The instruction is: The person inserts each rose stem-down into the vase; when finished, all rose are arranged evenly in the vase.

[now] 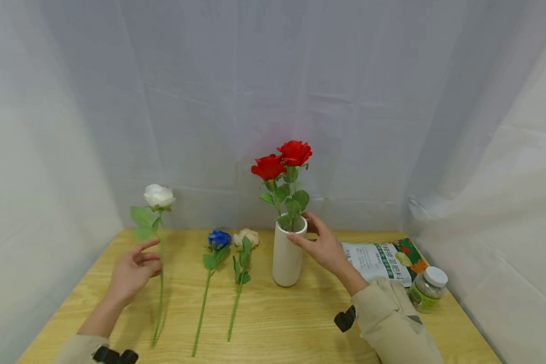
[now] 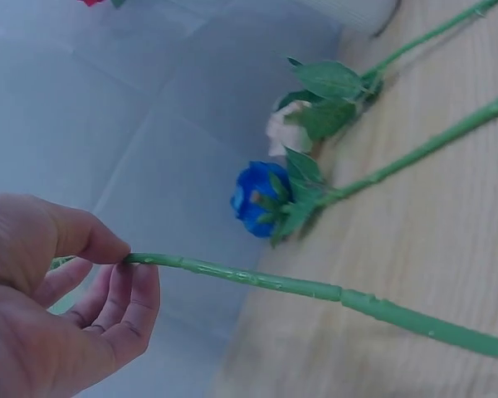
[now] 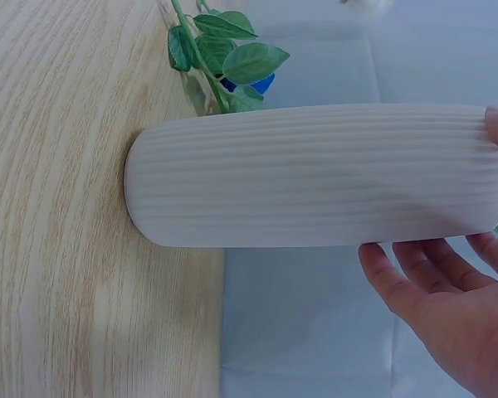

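My left hand (image 1: 135, 270) pinches the green stem of a white rose (image 1: 158, 196) between thumb and fingertips, holding it upright at the left of the table. In the left wrist view the lower stem (image 2: 257, 279) runs out past the fingers. My right hand (image 1: 324, 246) grips the upper part of a white ribbed vase (image 1: 285, 260), thumb near the rim and fingers along its far side. The vase stands upright on the table. Two red roses (image 1: 296, 152) with green leaves stick up out of it; their lower stems are hidden inside.
Between the left hand and the vase lie a blue rose (image 1: 219, 238) and a cream rose (image 1: 246, 236), stems toward me. A printed packet (image 1: 377, 260) and a clear jar with a white lid (image 1: 429, 288) are at the right. Pale curtains (image 1: 236, 101) surround the wooden table (image 1: 255, 323).
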